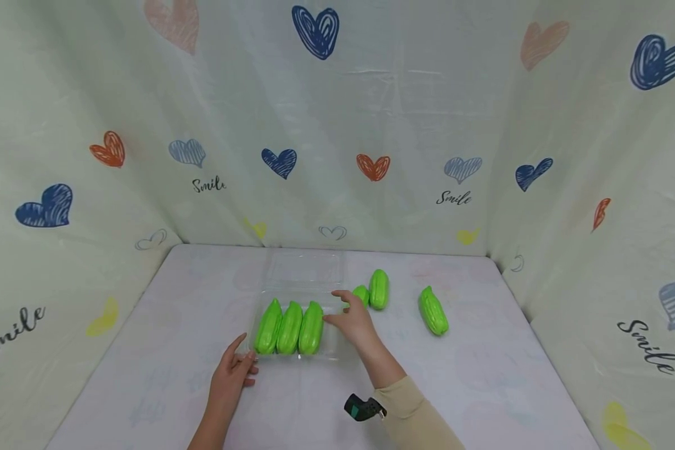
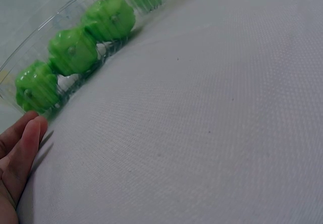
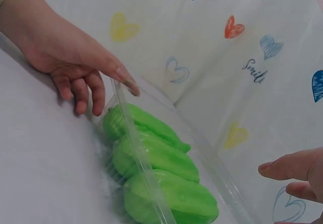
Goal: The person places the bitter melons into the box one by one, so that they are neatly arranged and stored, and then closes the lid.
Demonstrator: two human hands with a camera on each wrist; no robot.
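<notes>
Three green ridged toy gourds (image 1: pixel 289 328) lie side by side in a clear plastic box (image 1: pixel 327 357), filling its left and middle. My left hand (image 1: pixel 229 372) is at the box's near left corner, its fingertips against the rim (image 3: pixel 133 138). The other fingers of that hand hang loosely in the right wrist view. Over the right part of the box, my right hand (image 1: pixel 355 320) has thumb and forefinger spread apart with nothing between them. Just beyond it, a green gourd (image 1: pixel 361 294) is partly hidden by the hand.
The box's clear lid (image 1: pixel 305 269) lies folded back toward the rear curtain (image 1: pixel 405 206). Another gourd (image 1: pixel 379 289) stands out behind the right hand, and one more gourd (image 1: pixel 434 311) lies farther right on the white tabletop (image 1: pixel 484 387).
</notes>
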